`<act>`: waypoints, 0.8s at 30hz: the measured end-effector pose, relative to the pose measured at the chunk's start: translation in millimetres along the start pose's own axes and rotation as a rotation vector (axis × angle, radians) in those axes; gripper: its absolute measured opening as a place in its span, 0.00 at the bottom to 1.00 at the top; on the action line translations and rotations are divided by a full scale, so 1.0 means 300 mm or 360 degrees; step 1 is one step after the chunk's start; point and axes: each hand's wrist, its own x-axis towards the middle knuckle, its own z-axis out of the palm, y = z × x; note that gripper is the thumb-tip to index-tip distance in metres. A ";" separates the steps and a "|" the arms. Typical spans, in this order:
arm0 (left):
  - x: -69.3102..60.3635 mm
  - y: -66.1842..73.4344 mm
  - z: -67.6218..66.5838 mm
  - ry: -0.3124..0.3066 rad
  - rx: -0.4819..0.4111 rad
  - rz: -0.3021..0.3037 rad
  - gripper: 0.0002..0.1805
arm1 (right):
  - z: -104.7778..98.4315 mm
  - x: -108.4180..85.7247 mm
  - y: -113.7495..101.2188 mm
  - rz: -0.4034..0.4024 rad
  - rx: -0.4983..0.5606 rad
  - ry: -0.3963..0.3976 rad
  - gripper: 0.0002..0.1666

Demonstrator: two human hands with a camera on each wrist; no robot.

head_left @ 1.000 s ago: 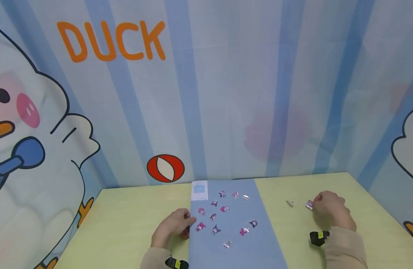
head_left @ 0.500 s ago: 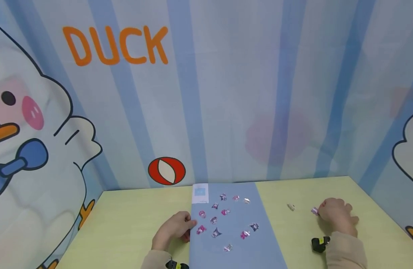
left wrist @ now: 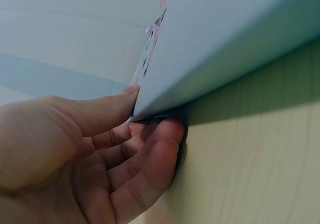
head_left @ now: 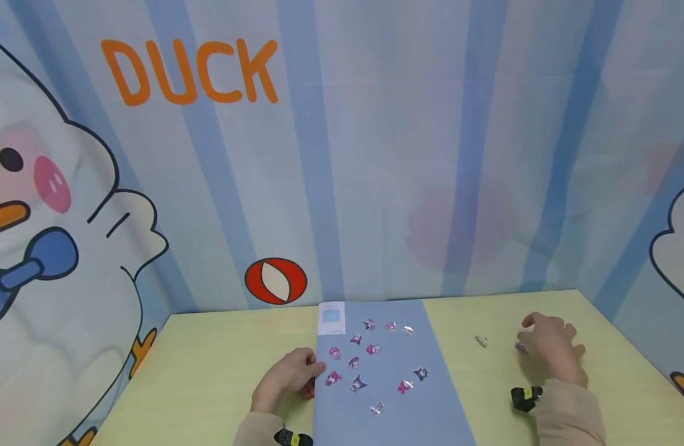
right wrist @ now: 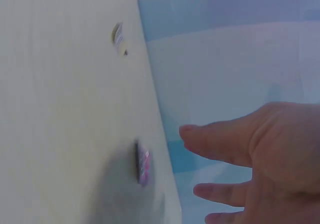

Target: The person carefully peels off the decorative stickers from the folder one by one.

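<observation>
My left hand (head_left: 288, 376) grips the left edge of a light-blue flat board (head_left: 386, 359), thumb on top and fingers beneath, as the left wrist view (left wrist: 115, 149) shows. Small shiny pink, purple and dark character stickers (head_left: 357, 383) are scattered over the board. To the right, my right hand (head_left: 550, 347) hovers over the table with its fingers apart and nothing between them. Just left of it, partly covered in the head view, lies a small purple piece (right wrist: 143, 164), apparently a sticker. A pale shiny piece (head_left: 481, 341) lies farther left.
The pale yellow table (head_left: 219, 359) meets a blue striped curtain (head_left: 386, 155) at its back edge. A white label (head_left: 331, 318) is at the board's far left corner. Black wrist cameras (head_left: 525, 398) sit on both wrists.
My right fingers have come off the purple piece and spread. That piece has shifted slightly right. My left hand keeps its place on the board's edge.
</observation>
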 end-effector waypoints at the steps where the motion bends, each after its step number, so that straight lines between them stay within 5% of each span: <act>1: -0.001 0.001 0.000 0.0001 -0.0001 0.0000 0.10 | -0.001 0.001 -0.011 -0.0023 -0.0010 -0.0003 0.24; 24: 0.000 0.007 -0.003 -0.0007 -0.0018 -0.0008 0.10 | 0.171 0.006 -0.363 -0.0530 -0.0190 0.0083 0.20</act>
